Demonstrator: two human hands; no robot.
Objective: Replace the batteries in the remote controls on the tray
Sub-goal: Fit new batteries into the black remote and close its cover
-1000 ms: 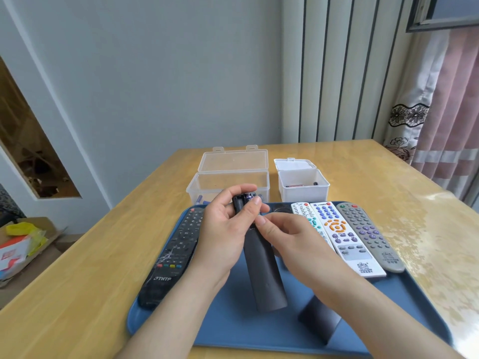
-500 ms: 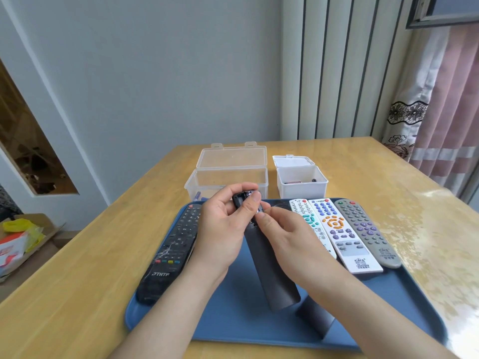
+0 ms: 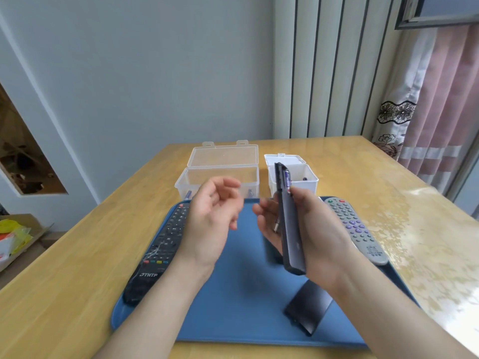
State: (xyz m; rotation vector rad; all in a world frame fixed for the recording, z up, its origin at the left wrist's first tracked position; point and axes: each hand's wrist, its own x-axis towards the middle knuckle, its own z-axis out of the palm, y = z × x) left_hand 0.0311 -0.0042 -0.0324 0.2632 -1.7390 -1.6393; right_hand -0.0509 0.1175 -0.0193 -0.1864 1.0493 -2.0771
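Though blurred, looks loosely open at left hand (image 3: 210, 218); grips slim dark remote (image 3: 291, 229) in right hand (image 3: 318, 234), half hiding grey remote (image 3: 355, 226).

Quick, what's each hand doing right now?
Left hand: open, holding nothing.
Right hand: grips the slim dark remote, a battery showing at its top end.
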